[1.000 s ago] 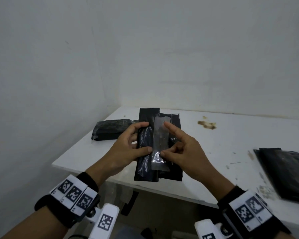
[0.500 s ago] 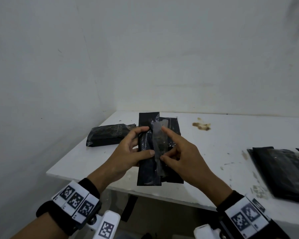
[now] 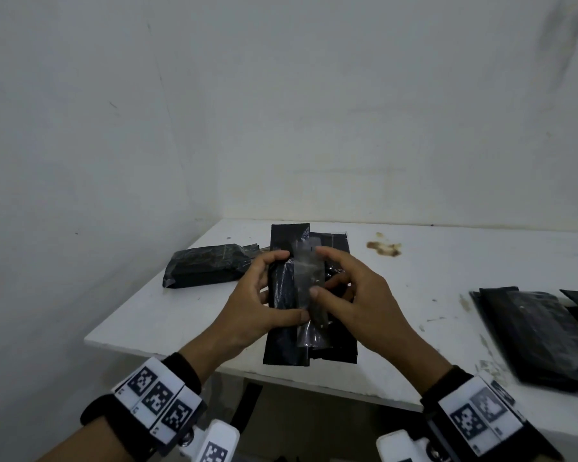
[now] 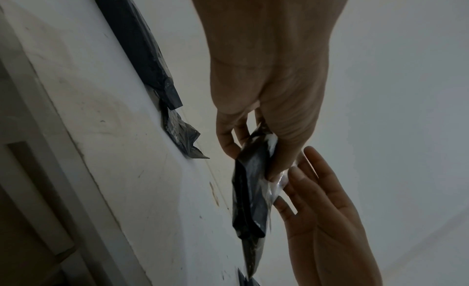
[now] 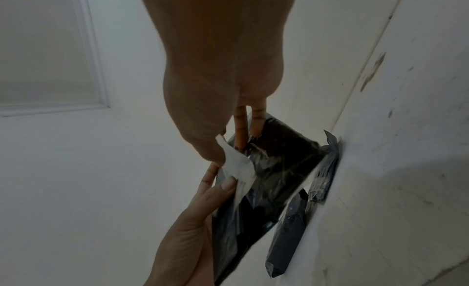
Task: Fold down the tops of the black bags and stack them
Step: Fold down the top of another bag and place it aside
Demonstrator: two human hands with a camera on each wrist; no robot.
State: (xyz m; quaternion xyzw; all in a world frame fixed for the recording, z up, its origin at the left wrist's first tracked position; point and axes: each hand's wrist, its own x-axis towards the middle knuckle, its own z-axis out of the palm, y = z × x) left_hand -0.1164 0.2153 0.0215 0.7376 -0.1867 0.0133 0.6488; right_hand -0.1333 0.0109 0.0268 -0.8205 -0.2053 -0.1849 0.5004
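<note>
Right now, from the head view, your left hand (image 3: 261, 305) and right hand (image 3: 351, 295) pinch 1 black bag (image 3: 281, 341) above the bench (image 3: 431, 278), steadying it for folding; a finished bag (image 3: 207, 266) lies at 10 o'clock. Left wrist: thumb clamps plastic. Right wrist: fingers (image 5: 240, 126) curl behind, thumb pressing the pale strip (image 5: 238, 166).

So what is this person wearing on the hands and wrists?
Both hands, left hand and right hand, are bare, no gloves. Each wrist carries a black band with white tiles printed with black square codes, and a white camera unit below it.
</note>
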